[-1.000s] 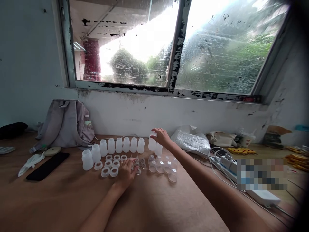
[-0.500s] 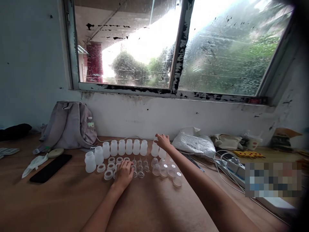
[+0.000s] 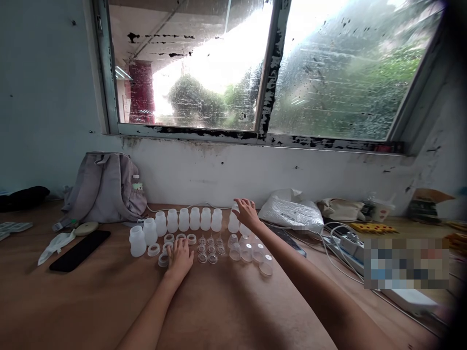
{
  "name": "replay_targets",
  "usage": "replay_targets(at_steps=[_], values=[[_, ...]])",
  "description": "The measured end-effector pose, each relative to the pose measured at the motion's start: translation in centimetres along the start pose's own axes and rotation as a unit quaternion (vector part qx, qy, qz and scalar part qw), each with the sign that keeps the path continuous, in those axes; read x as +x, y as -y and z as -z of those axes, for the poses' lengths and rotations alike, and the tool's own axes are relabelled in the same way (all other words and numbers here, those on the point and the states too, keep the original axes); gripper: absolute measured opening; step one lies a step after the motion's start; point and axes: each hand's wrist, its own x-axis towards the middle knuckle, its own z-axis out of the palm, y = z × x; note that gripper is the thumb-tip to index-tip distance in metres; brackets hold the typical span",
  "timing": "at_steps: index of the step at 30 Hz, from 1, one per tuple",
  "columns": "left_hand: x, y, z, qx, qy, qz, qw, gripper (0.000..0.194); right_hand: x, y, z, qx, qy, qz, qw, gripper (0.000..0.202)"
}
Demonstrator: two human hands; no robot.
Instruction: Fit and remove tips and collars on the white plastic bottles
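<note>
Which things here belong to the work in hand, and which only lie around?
Probably for the job, grouped by left hand and right hand: white bottles, rings, small clear pieces, clear cups.

Apparently lying about: backpack, wrapped package, power strip.

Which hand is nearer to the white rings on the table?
Left. The left hand is over the white rings, partly covering them. The right hand is farther back and to their right, by the tops of two frosted bottles; whether it touches them is unclear.

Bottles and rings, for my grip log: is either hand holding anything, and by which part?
The right hand is at the top of a bottle; whether it grips cannot be told. The left hand is over the rings; no clear hold shows.
</note>
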Motion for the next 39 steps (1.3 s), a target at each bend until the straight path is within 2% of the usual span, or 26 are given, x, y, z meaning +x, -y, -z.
replay_targets(at_steps=[3,6,9,12,16,19,22,24,27,31,34,39], values=[[0.1,0.1,0.1,0.028,0.016,0.021,0.999,0.037,-2.9,2.3,0.2,0.074,-0.067,0.087,0.991,0.026],[0.1,0.0,0.6,0.056,0.011,0.044,0.997,0.034,-7.9,5.2,-0.6,0.149,-0.030,0.162,0.975,0.024],[0.1,0.0,0.9,0.083,-0.026,0.072,0.994,0.031,-12.8,7.5,-1.9,0.174,0.006,0.156,0.972,0.027],[0.0,0.2,0.9,0.102,-0.052,0.086,0.990,0.029,-15.4,8.6,-2.8,0.187,0.033,0.127,0.973,0.034],[0.1,0.6,0.6,0.088,-0.059,0.064,0.992,0.020,-15.6,8.6,-2.9,0.203,0.066,0.125,0.969,0.032],[0.4,0.7,0.6,0.045,-0.103,0.031,0.993,0.014,-15.4,8.5,-2.6,0.244,0.052,0.124,0.960,0.029],[0.6,0.1,0.7,-0.039,-0.153,-0.014,0.987,0.013,-15.5,8.4,-2.4,0.310,0.047,0.138,0.940,0.029],[0.5,-0.8,1.0,-0.114,-0.162,-0.060,0.978,0.013,-15.4,8.3,-2.6,0.359,0.058,0.122,0.923,0.032],[-0.3,-2.3,1.6,-0.193,-0.124,-0.161,0.960,0.010,-15.1,7.9,-2.8,0.442,0.079,0.054,0.892,0.034],[-1.5,-4.0,2.5,-0.202,-0.048,-0.269,0.940,0.014,-14.6,7.4,-2.9,0.499,0.104,0.006,0.860,0.032],[-2.0,-4.6,2.9,-0.204,-0.012,-0.303,0.931,0.017,-14.4,7.2,-3.1,0.517,0.115,-0.019,0.848,0.027],[-2.2,-4.6,3.2,-0.207,-0.002,-0.307,0.929,0.022,-14.2,6.9,-3.8,0.540,0.026,-0.112,0.834,0.025]])
